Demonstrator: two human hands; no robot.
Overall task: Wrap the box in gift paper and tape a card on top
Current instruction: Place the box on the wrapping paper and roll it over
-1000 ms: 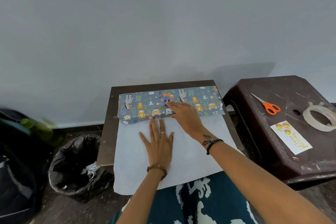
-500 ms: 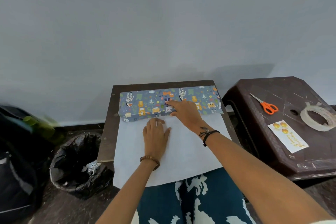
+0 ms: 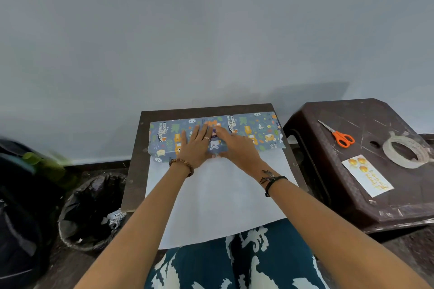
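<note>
Small dark wooden table [image 3: 135, 171] against a grey wall. On it a sheet of gift paper, blue animal print outside and plain white inside [image 3: 218, 206], white side up, its near edge hanging over the lap.

The far part of the sheet is folded over a long flat box [image 3: 258, 134] (box itself hidden under the print, only its shape shows). Long axis runs left to right across the far end of the table.

Left hand [image 3: 196, 145]: flat, fingers straight and spread, pressing the printed flap near the box's middle. Right hand [image 3: 237, 148]: palm down just beside it, fingers extended onto the same flap, thumb at the near edge. Neither grips anything.

Both hands sit at centre, so the box's ends lie out to either side; the loose white paper lies toward the body.

On the brown plastic stool [image 3: 352, 206] to the right: orange-handled scissors [image 3: 340, 136], roll of clear tape [image 3: 406, 152], white card with gold print [image 3: 367, 175]. Right hand is nearer these, judging by reach.
</note>
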